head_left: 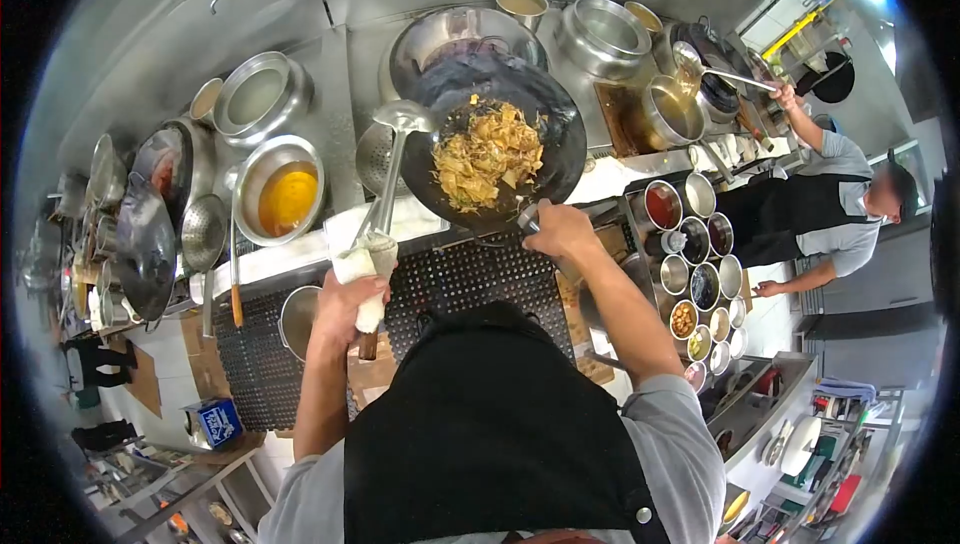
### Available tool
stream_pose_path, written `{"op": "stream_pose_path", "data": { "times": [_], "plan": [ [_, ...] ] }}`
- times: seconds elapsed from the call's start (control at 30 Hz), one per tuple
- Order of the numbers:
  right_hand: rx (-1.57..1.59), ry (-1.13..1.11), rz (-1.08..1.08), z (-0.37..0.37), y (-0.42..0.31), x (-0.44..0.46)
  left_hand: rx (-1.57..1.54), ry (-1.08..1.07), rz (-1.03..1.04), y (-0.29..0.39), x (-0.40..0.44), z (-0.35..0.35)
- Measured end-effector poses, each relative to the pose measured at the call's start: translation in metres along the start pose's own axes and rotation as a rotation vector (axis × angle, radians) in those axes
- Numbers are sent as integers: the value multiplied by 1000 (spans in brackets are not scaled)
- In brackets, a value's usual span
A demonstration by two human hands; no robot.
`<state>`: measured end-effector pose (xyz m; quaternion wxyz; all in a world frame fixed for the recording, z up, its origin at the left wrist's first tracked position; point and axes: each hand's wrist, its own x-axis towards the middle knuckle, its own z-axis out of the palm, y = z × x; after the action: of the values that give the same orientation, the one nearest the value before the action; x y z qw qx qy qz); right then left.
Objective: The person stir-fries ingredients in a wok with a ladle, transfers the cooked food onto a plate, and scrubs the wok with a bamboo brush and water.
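My left hand [350,302] is closed around the handle of a steel ladle [405,118], together with a folded white cloth [368,262]. The ladle's bowl hovers at the left rim of a dark wok [562,124]. My right hand [562,231] grips the wok's short handle [530,216] at its near side. Browned wide flat noodles [488,156] lie in the wok, which tilts toward me. A perforated skimmer [376,159] rests left of the wok, partly behind the ladle.
A pot of yellow oil [288,199] stands left. Steel pots [605,36] line the back. Several ingredient tins [705,284] stand right. Beyond them a co-worker [800,209] holds a long-handled ladle over a pot [672,116]. Black perforated matting [480,289] lies below the counter edge.
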<state>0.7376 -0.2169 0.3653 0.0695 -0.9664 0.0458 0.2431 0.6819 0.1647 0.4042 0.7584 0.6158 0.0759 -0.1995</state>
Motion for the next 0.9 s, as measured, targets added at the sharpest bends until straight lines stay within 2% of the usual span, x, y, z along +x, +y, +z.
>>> {"op": "stream_pose_path", "data": {
  "times": [0.13,0.23,0.27,0.3,0.37,0.4,0.47,0.53,0.6,0.63,0.67,0.77,0.83,0.87,0.9],
  "plan": [
    [34,62,134,14,20,25,30,5,-19,-13,1,-10],
    [331,427,56,25,47,-3,-38,-54,-13,-20,6,10],
    [334,423,67,32,51,-10,-90,-85,-7,-27,11,18],
    [481,513,36,39,56,-20,-103,-141,-59,-36,20,27],
    [671,727,13,69,86,-32,-186,-187,-97,-50,36,64],
    [771,685,80,76,96,-46,-225,-211,-125,-56,45,87],
    [741,735,215,98,129,-72,-463,-243,-174,-80,62,140],
    [744,769,365,119,174,-98,-414,-321,-234,-111,78,185],
    [953,1046,367,134,221,-113,-400,-364,-285,-142,91,220],
    [906,1057,508,126,238,-133,-388,-366,-300,-159,96,231],
    [978,1170,490,139,270,-130,-347,-355,-325,-176,101,236],
    [848,1238,617,154,342,-120,-285,-305,-388,-195,95,239],
    [796,1217,602,174,379,-100,-337,-160,-404,-205,77,238],
    [995,1159,597,183,391,-90,-327,-124,-390,-205,69,237],
    [994,1167,575,209,409,-78,-287,-93,-408,-201,61,232]
  ]
}}
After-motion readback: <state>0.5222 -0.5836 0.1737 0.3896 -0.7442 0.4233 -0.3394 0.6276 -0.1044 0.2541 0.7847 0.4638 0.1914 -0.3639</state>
